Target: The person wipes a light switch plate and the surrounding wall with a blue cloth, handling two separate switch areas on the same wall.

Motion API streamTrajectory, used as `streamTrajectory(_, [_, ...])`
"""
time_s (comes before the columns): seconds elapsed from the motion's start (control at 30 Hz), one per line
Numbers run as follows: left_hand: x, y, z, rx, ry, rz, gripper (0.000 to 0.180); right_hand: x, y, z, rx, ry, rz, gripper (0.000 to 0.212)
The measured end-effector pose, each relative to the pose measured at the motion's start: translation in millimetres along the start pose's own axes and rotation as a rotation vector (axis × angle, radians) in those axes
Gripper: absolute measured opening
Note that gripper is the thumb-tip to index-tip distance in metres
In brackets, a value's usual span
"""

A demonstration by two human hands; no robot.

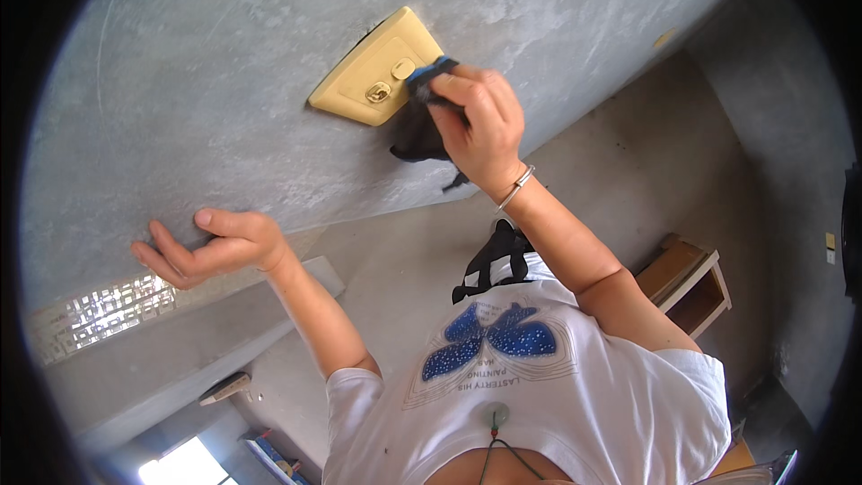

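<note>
A yellowed wall plate [359, 85] with two small round fittings is set in the grey wall [206, 108]. My right hand [485, 117] pinches a dark, crumpled cloth [420, 130] with a blue edge. The cloth's upper part touches or overlaps the plate's right side, and the rest hangs below my fingers. My left hand [215, 247] is lower and to the left, close to the wall, with its fingers loosely curled and apart. Nothing is in it. Whether its fingertips touch the wall cannot be made out.
A wooden box-like piece of furniture [691, 283] stands on the floor to the right. A patterned, light-pierced panel [117, 310] is at the lower left, with a bright window [184, 465] beneath. A small yellowish plate [664, 38] sits farther along the wall.
</note>
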State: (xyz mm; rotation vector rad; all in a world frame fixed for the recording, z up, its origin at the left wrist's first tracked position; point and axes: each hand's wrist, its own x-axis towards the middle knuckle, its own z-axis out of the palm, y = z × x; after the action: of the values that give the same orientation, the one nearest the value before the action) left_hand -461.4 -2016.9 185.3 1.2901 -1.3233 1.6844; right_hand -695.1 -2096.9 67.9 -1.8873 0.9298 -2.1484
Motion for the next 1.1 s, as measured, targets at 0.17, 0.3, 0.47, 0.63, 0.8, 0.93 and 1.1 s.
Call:
streamTrajectory(0.17, [-3.2, 2.5, 2.6, -0.012, -0.001, -0.029, 0.046, -7.6, -23.6, 13.1, 0.101, -0.059, 0.017, 0.036])
streamTrajectory(0.3, [-2.2, -7.3, 1.0, -0.011, -0.008, -0.011, 0.046, -4.1, -21.9, 17.3, 0.144, -0.079, 0.012, 0.034])
streamTrajectory(0.47, [-3.6, -6.8, 0.7, -0.011, -0.026, 0.011, 0.046, 16.5, 4.8, 3.5, -0.008, 0.141, 0.209, 0.025])
streamTrajectory(0.63, [-5.2, -3.9, -1.1, -0.026, -0.023, -0.017, 0.046, -10.5, -33.0, 24.1, 0.082, 0.044, -0.006, 0.037])
streamTrajectory(0.8, [-0.4, -5.3, -10.4, -0.083, -0.099, 0.030, 0.044, -14.4, -28.8, 23.5, 0.052, 0.053, 0.035, 0.038])
streamTrajectory(0.93, [-12.3, -25.6, -14.7, -0.259, -0.055, 0.061, 0.041, -21.1, -26.0, 21.1, -0.152, 0.171, 0.118, 0.037])
streamTrajectory(1.1, [-22.3, -26.1, -7.2, -0.265, -0.022, 0.111, 0.039, -35.8, -50.4, 32.9, -0.213, 0.127, 0.096, 0.041])
